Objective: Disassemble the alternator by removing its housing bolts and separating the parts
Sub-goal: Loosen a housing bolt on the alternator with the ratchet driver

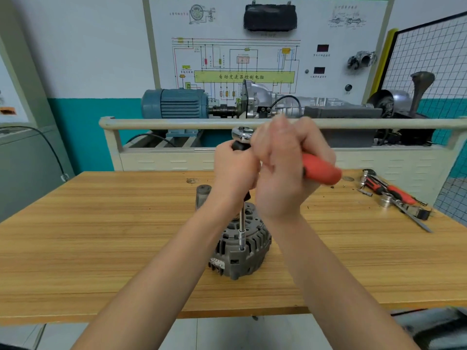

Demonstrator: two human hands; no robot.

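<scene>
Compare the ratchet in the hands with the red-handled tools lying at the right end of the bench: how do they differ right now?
The ratchet is gripped by the right hand, and the left hand steadies its extension; the spare tools lie loose, untouched. The ratchet sits raised, its socket down on the alternator; the spare tools rest flat on the bench. Both have red handles and chrome metal.

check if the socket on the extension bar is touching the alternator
Touching: the head view shows the socket seated down on a bolt at the rim of the alternator, no gap visible.
</scene>
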